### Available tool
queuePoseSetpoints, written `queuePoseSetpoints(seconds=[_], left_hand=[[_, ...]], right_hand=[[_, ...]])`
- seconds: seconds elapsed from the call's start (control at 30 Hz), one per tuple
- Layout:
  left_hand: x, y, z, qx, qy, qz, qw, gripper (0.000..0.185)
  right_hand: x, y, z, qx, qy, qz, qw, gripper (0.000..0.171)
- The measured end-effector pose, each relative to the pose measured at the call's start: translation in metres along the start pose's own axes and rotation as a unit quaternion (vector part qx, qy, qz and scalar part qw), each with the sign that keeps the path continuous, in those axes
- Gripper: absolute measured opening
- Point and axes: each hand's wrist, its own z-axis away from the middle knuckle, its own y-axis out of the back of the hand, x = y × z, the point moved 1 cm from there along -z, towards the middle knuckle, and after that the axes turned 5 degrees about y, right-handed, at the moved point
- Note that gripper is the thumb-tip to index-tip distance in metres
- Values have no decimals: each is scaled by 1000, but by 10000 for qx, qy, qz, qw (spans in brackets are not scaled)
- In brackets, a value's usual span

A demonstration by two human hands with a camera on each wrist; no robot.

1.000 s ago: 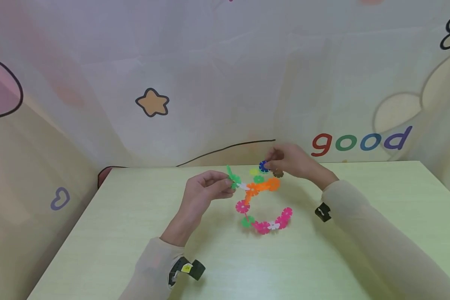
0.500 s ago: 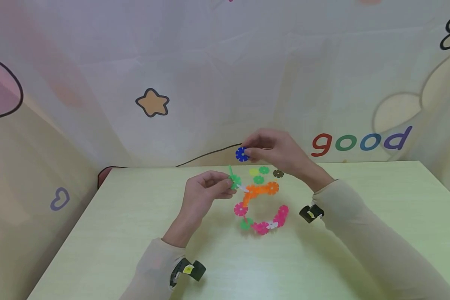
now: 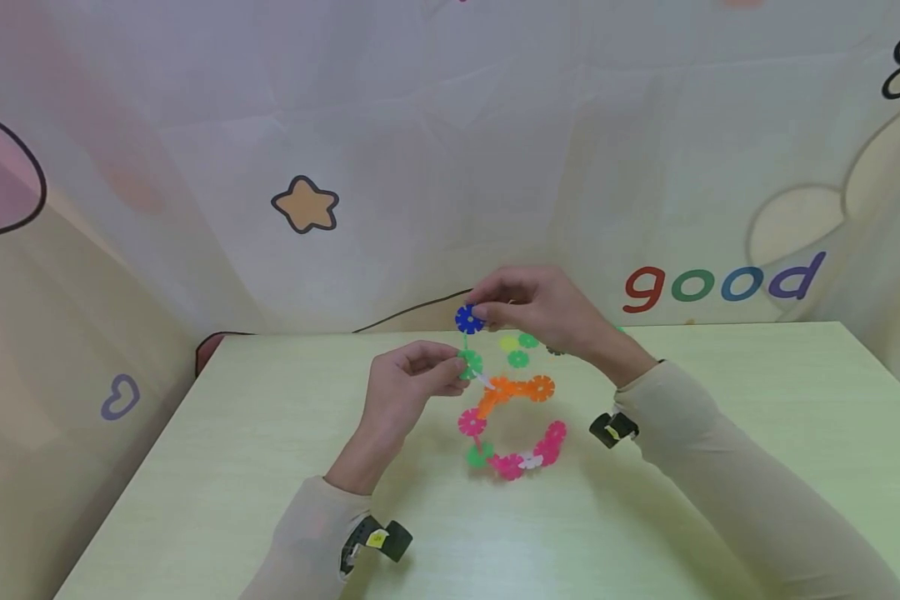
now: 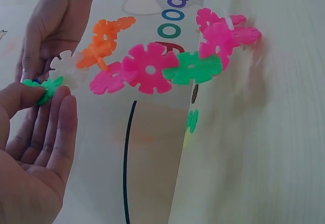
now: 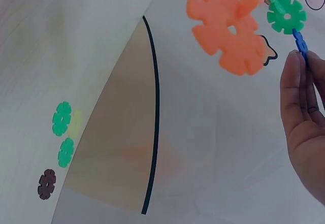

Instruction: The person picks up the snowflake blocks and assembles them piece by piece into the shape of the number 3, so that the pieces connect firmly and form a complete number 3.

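My left hand (image 3: pixel 412 379) pinches a green snowflake disc (image 3: pixel 470 363) at the upper end of a linked chain of plastic snowflake discs. From it the chain runs through a white disc (image 4: pixel 65 67), orange discs (image 3: pixel 501 388), a pink disc (image 3: pixel 472 422) and another green one (image 3: pixel 480 455), then curls into pink discs (image 3: pixel 507 467) with a white one among them. Between thumb and fingers my right hand (image 3: pixel 543 307) holds a blue snowflake disc (image 3: pixel 468 319). Its edge meets the top of an upright green disc in the right wrist view; how deeply they interlock I cannot tell.
Loose discs lie at the table's back edge: two green (image 5: pixel 62 118), a yellow (image 3: pixel 508 342) and a brown (image 5: pixel 46 184). Behind the table (image 3: pixel 217 467) hangs a printed cloth (image 3: pixel 420 167). A wrist camera (image 3: pixel 613 428) sits on each forearm.
My right hand has lifted the blue disc from the back of the table and carried it left to the green disc. The chain's lower part has swung slightly left; my left hand stays put.
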Motion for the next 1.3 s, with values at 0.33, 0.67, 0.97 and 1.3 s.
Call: queuePoseSetpoints(seconds=[0.33,0.67,0.97,1.3], left_hand=[[-1,-1,0,-9,-202,-163,9997,12],[-2,-3,2,-18,-289,-394,9988,11],[-3,-4,3,110,-299,-465,9984,10],[-5,-4,1,38,-180,-192,9996,12]], right_hand=[[3,-5,0,-72,62,212,9997,17],[6,-9,1,-178,193,308,9992,15],[10,-19,4,82,269,315,9991,17],[17,-24,7,164,577,148,9981,21]])
